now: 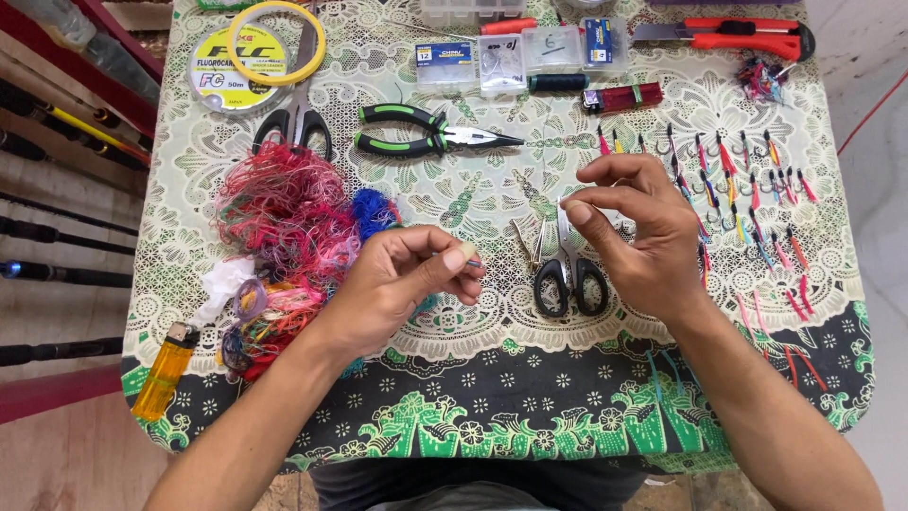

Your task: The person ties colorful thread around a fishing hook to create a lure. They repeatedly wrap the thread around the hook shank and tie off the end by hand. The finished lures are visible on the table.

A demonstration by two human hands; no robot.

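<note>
My left hand (402, 279) hovers over the patterned tablecloth (492, 416), thumb and forefinger pinched on a tiny blue-tipped piece (472, 262) too small to make out. My right hand (638, 232) is raised opposite it, fingers curled and pinched as if on a fine line I cannot see. Small black-handled scissors (569, 282) lie on the table between the hands, partly under the right hand. A tangle of red, pink and blue threads (288, 222) sits left of my left hand. Rows of small feathered fishing lures (747, 199) lie to the right.
Green-handled pliers (426, 132), larger scissors (295, 123), a spool of fishing line (232, 66) with a yellow ring, small hook boxes (501, 61), a red utility knife (733, 36) and a yellow lighter (163, 374) lie around. Fishing rods (57, 218) lie beside the table at left.
</note>
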